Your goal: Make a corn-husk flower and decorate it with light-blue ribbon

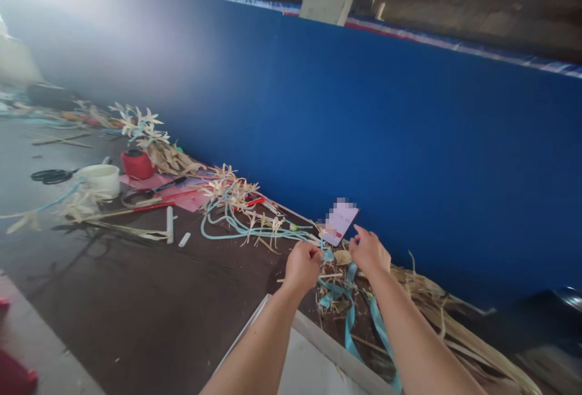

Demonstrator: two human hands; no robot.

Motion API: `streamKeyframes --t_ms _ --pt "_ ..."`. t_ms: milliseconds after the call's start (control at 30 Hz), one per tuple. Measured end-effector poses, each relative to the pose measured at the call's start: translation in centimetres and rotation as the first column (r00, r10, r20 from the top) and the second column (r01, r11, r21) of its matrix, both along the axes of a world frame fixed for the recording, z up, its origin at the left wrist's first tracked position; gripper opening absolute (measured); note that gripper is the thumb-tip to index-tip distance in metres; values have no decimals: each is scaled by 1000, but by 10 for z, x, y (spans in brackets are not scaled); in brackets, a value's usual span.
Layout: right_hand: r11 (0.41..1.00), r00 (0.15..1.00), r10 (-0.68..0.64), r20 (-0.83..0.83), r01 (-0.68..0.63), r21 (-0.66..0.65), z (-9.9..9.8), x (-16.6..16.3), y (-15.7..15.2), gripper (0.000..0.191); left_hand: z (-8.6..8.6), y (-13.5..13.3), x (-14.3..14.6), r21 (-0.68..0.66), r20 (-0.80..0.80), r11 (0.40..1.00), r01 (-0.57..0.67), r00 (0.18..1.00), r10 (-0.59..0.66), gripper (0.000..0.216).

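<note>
My left hand (302,266) is curled into a fist over a tangle of light blue ribbon (350,310) and dried straw strips on the dark table. My right hand (369,252) is next to it, fingers bent and pinched near a small blue piece and a dried leaf (342,257). What each hand grips is hidden by the fingers. A white card (340,223) leans against the blue wall just behind the hands. Light blue cord (227,225) with straw flowers (231,192) loops to the left of my hands.
A blue wall (409,152) runs along the table's far edge. Further left stand a red cup (137,165), a white bowl (100,178), black scissors (51,175), pink paper (191,198), white sticks (170,224) and straw flowers (140,125). Dried husks (454,322) pile at right. A grey board (313,365) lies under my arms.
</note>
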State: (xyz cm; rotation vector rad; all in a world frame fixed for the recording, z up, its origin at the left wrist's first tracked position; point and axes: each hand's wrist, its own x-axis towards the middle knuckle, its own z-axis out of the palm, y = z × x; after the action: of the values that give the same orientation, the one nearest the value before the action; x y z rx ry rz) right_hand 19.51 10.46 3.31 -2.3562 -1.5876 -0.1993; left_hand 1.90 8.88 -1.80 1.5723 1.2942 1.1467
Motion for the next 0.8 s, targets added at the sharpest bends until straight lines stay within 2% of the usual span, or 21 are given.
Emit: streamKeyframes --t_ms 67,100,200,267,300,467,800 --pt "984 965 98 -244 -58 168 -4 -4 -8 38 0 1 1 -13 -8 1000 9 1000 -9 16" --pt "967 912 163 -377 -71 245 -7 -7 -13 38 -1 1 1 -19 -11 1000 15 1000 -15 16" --pt "920 633 317 -706 -26 390 -20 -24 -27 50 1 1 1 -32 -12 999 36 999 -36 17" --pt "922 470 341 -814 3 388 -27 -39 -36 55 3 0 -1 -29 0 998 54 999 -54 18" --pt "930 432 329 -840 6 368 -29 -46 -40 55 5 -1 -2 -28 8 997 70 998 -70 19" --pt "955 372 279 -886 -12 296 -31 -61 -59 56 16 -5 -8 -29 -4 983 183 983 -183 24" --pt "940 404 330 -853 -58 336 -49 -47 -71 47 19 -7 -9 -3 -39 973 229 973 -229 22"
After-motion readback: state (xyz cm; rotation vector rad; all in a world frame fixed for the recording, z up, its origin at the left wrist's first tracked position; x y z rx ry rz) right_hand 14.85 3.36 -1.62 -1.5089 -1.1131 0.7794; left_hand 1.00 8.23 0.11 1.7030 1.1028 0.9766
